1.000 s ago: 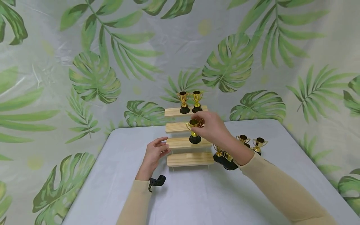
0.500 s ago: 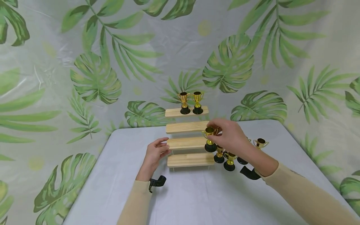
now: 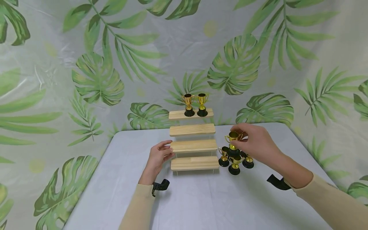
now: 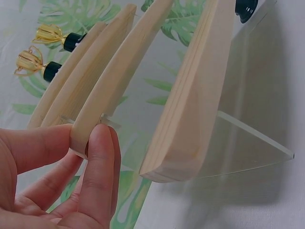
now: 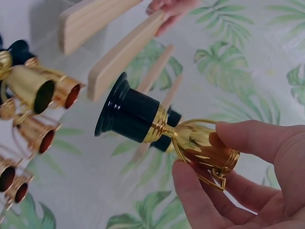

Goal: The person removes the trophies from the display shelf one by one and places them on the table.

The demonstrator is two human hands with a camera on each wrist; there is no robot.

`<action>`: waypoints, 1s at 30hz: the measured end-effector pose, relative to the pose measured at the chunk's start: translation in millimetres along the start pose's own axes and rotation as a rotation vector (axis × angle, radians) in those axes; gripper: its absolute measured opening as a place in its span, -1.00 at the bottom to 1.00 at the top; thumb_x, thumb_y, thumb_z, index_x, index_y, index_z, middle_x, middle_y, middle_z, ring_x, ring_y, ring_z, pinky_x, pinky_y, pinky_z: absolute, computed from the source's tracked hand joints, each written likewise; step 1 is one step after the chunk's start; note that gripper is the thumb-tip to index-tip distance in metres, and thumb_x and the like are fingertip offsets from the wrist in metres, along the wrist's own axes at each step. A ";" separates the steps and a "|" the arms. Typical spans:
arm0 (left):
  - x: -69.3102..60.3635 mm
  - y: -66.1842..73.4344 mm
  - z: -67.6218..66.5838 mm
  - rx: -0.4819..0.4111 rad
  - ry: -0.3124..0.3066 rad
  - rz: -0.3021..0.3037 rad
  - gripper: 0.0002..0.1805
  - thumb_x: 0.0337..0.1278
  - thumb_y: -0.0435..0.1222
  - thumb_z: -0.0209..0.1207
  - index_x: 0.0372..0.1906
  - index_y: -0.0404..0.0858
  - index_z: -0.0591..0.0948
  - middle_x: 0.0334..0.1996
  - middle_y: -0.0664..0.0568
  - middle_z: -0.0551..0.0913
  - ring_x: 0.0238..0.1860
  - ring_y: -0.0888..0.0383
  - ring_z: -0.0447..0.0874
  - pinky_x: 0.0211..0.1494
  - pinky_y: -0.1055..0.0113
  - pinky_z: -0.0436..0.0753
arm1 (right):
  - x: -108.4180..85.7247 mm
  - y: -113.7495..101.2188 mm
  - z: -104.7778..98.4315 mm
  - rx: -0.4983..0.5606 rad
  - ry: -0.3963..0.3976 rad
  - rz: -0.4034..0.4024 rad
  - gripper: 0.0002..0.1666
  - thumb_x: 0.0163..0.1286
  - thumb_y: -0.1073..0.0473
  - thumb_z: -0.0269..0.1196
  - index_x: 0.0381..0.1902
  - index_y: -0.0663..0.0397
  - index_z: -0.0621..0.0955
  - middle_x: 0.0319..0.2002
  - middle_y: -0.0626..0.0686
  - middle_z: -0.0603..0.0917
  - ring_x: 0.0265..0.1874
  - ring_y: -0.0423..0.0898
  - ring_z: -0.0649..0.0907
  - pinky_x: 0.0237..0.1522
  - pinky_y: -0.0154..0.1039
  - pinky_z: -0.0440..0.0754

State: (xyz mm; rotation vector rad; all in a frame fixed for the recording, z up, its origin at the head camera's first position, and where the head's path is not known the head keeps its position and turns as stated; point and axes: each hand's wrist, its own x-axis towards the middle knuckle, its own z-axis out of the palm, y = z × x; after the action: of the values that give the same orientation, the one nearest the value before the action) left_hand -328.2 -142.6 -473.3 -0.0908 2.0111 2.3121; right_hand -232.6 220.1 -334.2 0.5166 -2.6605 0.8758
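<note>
My right hand (image 3: 256, 140) pinches a gold trophy cup (image 5: 195, 143) by its cup and handles, its black base clear of the shelves. In the head view this trophy hangs above a group of trophies (image 3: 234, 166) right of the stand. My left hand (image 3: 157, 158) pinches the left end of the second shelf from the bottom (image 3: 194, 146) of a four-tier wooden stand; the left wrist view shows thumb and fingers on that shelf end (image 4: 88, 121). Two trophies, one rose-gold (image 3: 188, 103) and one gold (image 3: 202, 103), stand upright on the top shelf.
The bottom shelf (image 3: 195, 163) is nearest me, with the third shelf (image 3: 192, 129) higher and further back. Clear supports (image 4: 257, 133) hold the shelves. A white cloth covers the table (image 3: 189, 201), and a leaf-patterned curtain (image 3: 172, 48) hangs behind it.
My right hand has moved right, carrying the gold trophy from over the second-lowest shelf to above the grouped trophies. My left hand stays on the shelf end.
</note>
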 end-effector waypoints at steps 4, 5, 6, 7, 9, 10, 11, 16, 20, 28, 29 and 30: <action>-2.5 1.5 -0.3 -0.003 0.002 0.005 -0.60 0.22 -0.50 0.30 0.16 -0.22 0.67 -0.20 -0.14 0.57 -0.28 0.05 0.70 -0.05 0.17 0.76 | -9.9 10.4 -5.1 -0.039 0.014 0.014 -0.62 0.27 0.17 0.45 0.04 -0.03 0.66 -0.16 -0.09 0.72 -0.24 -0.10 0.71 -0.30 -0.15 0.71; -2.8 1.5 -0.4 -0.004 0.003 0.005 -0.59 0.22 -0.51 0.29 0.17 -0.23 0.66 -0.20 -0.14 0.58 -0.29 0.05 0.70 -0.06 0.18 0.76 | -12.1 12.6 -5.7 -0.053 0.018 0.019 -0.62 0.26 0.16 0.46 0.04 -0.03 0.67 -0.16 -0.09 0.72 -0.25 -0.10 0.71 -0.31 -0.15 0.71; -3.0 1.6 -0.6 -0.004 0.005 0.006 -0.59 0.22 -0.51 0.29 0.17 -0.23 0.66 -0.20 -0.14 0.58 -0.29 0.05 0.70 -0.06 0.18 0.76 | -14.2 14.8 -6.1 -0.059 0.022 0.024 -0.62 0.25 0.16 0.46 0.03 -0.03 0.67 -0.17 -0.09 0.72 -0.26 -0.09 0.72 -0.32 -0.14 0.71; -3.3 1.6 -0.7 -0.006 0.006 0.006 -0.58 0.22 -0.51 0.29 0.17 -0.23 0.66 -0.21 -0.14 0.58 -0.30 0.05 0.70 -0.06 0.18 0.76 | -16.1 16.8 -6.8 -0.063 0.025 0.026 -0.61 0.25 0.16 0.47 0.03 -0.02 0.67 -0.17 -0.08 0.72 -0.26 -0.08 0.72 -0.32 -0.14 0.72; -2.9 1.2 -0.9 -0.009 0.006 0.006 -0.58 0.22 -0.51 0.29 0.18 -0.24 0.66 -0.21 -0.14 0.58 -0.30 0.05 0.70 -0.06 0.17 0.76 | -20.2 21.1 -8.2 -0.067 0.028 0.029 -0.60 0.24 0.16 0.48 0.03 -0.02 0.67 -0.17 -0.08 0.72 -0.26 -0.07 0.73 -0.32 -0.14 0.72; -2.7 0.9 -0.9 -0.009 0.005 0.006 -0.59 0.23 -0.50 0.30 0.18 -0.23 0.66 -0.21 -0.13 0.58 -0.30 0.05 0.70 -0.05 0.17 0.76 | -22.1 23.3 -8.8 -0.073 0.031 0.033 -0.60 0.23 0.16 0.48 0.03 -0.02 0.67 -0.18 -0.09 0.72 -0.27 -0.08 0.73 -0.32 -0.15 0.72; -2.4 0.4 -0.9 -0.010 0.003 0.006 -0.59 0.23 -0.50 0.30 0.18 -0.23 0.66 -0.21 -0.13 0.57 -0.29 0.05 0.70 -0.05 0.17 0.76 | -24.2 25.7 -9.4 -0.079 0.034 0.035 -0.60 0.23 0.16 0.49 0.02 -0.03 0.67 -0.19 -0.10 0.72 -0.28 -0.09 0.72 -0.33 -0.16 0.71; -1.2 -1.6 -0.9 -0.013 -0.001 -0.002 -0.59 0.23 -0.48 0.31 0.18 -0.21 0.66 -0.19 -0.12 0.57 -0.26 0.05 0.69 0.00 0.15 0.75 | -35.8 37.2 -10.7 -0.086 0.037 0.053 -0.62 0.22 0.14 0.50 0.00 -0.04 0.67 -0.22 -0.10 0.73 -0.32 -0.12 0.70 -0.37 -0.21 0.67; -1.4 -1.5 -0.6 -0.010 0.000 -0.007 -0.57 0.23 -0.48 0.31 0.20 -0.23 0.64 -0.17 -0.12 0.57 -0.24 0.05 0.69 0.02 0.15 0.74 | -44.5 45.0 -10.8 -0.083 0.043 0.080 -0.62 0.22 0.15 0.49 0.00 -0.01 0.68 -0.21 -0.06 0.73 -0.31 -0.08 0.71 -0.37 -0.22 0.68; -1.2 -1.2 0.0 -0.020 0.001 -0.003 -0.55 0.24 -0.50 0.29 0.24 -0.28 0.61 -0.16 -0.14 0.57 -0.25 0.05 0.70 -0.04 0.18 0.76 | -54.4 60.5 -6.2 -0.082 0.037 0.122 -0.61 0.22 0.16 0.49 -0.01 0.01 0.67 -0.22 -0.04 0.74 -0.25 0.03 0.73 -0.35 -0.15 0.68; -1.4 -1.1 0.1 -0.019 0.002 -0.002 -0.55 0.24 -0.50 0.28 0.24 -0.27 0.62 -0.16 -0.14 0.57 -0.25 0.05 0.70 -0.04 0.18 0.76 | -55.3 62.7 -4.7 -0.082 0.033 0.127 -0.61 0.22 0.15 0.49 0.00 0.01 0.67 -0.22 -0.04 0.74 -0.25 0.04 0.73 -0.35 -0.14 0.67; -1.6 -1.2 0.3 -0.018 0.002 0.000 -0.55 0.24 -0.50 0.28 0.24 -0.27 0.62 -0.17 -0.14 0.57 -0.26 0.05 0.70 -0.05 0.19 0.76 | -56.2 65.1 -3.2 -0.083 0.031 0.132 -0.61 0.22 0.15 0.50 0.00 0.01 0.67 -0.22 -0.04 0.74 -0.24 0.04 0.73 -0.35 -0.14 0.67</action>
State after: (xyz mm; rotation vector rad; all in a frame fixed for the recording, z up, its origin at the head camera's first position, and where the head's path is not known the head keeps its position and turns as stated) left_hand -326.5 -142.2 -474.3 -0.0934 1.9914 2.3315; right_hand -209.3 284.6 -386.3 0.3084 -2.7144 0.7975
